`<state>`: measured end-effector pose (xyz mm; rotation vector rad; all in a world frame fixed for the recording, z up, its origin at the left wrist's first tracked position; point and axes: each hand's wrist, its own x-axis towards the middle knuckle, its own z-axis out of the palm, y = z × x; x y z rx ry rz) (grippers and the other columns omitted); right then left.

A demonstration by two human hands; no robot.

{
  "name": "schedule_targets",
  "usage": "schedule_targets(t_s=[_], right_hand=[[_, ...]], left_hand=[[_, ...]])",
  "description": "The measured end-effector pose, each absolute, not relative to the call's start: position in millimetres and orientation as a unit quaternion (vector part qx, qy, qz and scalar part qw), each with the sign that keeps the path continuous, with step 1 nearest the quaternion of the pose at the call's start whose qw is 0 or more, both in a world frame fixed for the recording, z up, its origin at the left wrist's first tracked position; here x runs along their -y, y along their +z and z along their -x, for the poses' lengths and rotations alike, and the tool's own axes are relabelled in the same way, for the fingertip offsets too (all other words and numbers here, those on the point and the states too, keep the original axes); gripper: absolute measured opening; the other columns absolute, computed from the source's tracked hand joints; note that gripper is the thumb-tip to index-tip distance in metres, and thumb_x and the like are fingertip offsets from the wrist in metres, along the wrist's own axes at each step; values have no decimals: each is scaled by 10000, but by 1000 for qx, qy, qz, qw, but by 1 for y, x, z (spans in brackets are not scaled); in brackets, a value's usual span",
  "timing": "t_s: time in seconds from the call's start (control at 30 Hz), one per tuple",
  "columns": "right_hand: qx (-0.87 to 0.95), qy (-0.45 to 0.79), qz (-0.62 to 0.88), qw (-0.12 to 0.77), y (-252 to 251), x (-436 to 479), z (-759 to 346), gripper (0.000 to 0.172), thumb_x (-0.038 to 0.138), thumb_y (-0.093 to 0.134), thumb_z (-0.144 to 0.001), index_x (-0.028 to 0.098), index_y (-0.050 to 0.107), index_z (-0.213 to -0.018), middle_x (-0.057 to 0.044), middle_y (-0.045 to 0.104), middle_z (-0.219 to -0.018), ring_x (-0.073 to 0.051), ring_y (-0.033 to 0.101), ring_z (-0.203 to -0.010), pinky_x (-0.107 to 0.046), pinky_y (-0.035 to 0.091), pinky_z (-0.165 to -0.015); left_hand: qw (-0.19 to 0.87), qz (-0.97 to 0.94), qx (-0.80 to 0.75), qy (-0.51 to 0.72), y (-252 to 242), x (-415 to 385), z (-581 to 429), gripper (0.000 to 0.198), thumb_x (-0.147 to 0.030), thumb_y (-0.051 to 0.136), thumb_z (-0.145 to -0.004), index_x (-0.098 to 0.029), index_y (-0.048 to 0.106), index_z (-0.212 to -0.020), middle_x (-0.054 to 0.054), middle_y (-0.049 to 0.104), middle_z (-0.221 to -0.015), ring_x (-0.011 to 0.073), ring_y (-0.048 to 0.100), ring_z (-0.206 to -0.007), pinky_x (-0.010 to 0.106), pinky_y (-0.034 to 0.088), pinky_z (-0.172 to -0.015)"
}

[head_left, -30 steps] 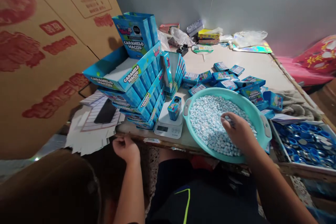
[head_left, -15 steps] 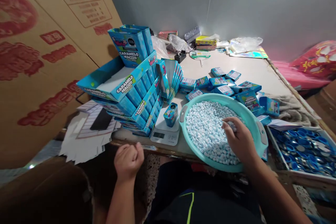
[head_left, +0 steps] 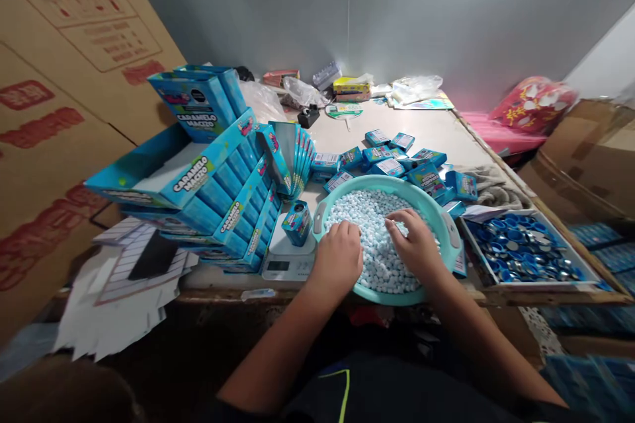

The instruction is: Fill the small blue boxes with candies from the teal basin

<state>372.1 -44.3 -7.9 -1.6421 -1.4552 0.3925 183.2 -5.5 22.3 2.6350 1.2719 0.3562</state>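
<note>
A turquoise bowl full of small pale blue and white candies stands at the table's front edge. My left hand is over the bowl's left side with its fingers curled in; what they hold is hidden. In the bowl's right half, my right hand curls its thumb and fingers around some candies. Left of the bowl, a small open blue candy box stands upright on a white kitchen scale, apart from both hands.
Stacked blue display trays rise at the left beside a large cardboard carton. Small blue boxes lie in a pile behind the bowl. An open tray of blue and silver caps stands right. Plastic bags lie at the back.
My left hand has come up from below the table's edge to the bowl. My right hand stays among the candies. The view has swung to the right.
</note>
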Motion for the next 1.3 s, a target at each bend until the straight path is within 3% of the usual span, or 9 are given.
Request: schedule_targets(t_s=[0.1,0.27,0.4,0.53,0.67,0.87,1.3], right_hand=[[593,154,665,427,-12,43,-373,237,320,468,-1000,211,675,-1041,-135,683,-1122,-300,643,-1072,-468,497,-983],[602,168,670,401,-18,41,-374,229,268,461,-1013,206,663,-1103,-132,691,-1162,-299,637,-1124,-453,486,-998],[629,194,689,305,-17,38,-371,176,264,557,-1010,196,672,-1124,-116,707,-1160,-286,649,-1122,-412,473,-981],[670,236,675,201,-8,39,-365,352,269,610,-1012,190,631,-1355,-131,694,-1289,-292,626,-1213,-405,434,-1017],[688,246,665,154,3,40,-362,266,277,638,-997,209,716,-1242,-117,688,-1263,-304,609,-1219,-427,387,-1032],[709,248,641,159,9,36,-364,248,219,674,-961,205,777,-1186,-110,710,-1202,-288,631,-1136,-389,414,-954],[705,247,622,237,-3,29,-364,203,112,645,-948,170,827,-1018,-99,729,-1048,-205,671,-950,-284,467,-851]], left_hand=[[92,-881,-464,10,18,-1,-200,147,-113,663,-871,-125,692,-1015,201,656,-1080,321,661,-987,384,534,-797],[98,-874,-475,-27,16,-6,-209,175,-109,574,-936,-131,727,-1018,192,662,-1079,271,683,-859,353,517,-750],[97,-882,-462,-10,13,-11,-207,157,-193,586,-973,-162,739,-957,158,687,-985,278,688,-899,345,508,-778],[143,-875,-456,81,3,-15,-198,153,-204,603,-972,-212,745,-1029,113,747,-978,260,707,-922,324,477,-782],[166,-856,-463,159,-2,-14,-191,183,-315,590,-1000,-241,727,-902,61,768,-883,246,713,-817,312,433,-703],[238,-833,-431,251,-3,-17,-189,167,-338,607,-961,-240,734,-1008,38,784,-949,220,725,-806,317,502,-752],[299,-802,-434,283,-1,-16,-186,226,-394,612,-934,-220,742,-993,38,772,-945,199,704,-785,313,532,-735]])
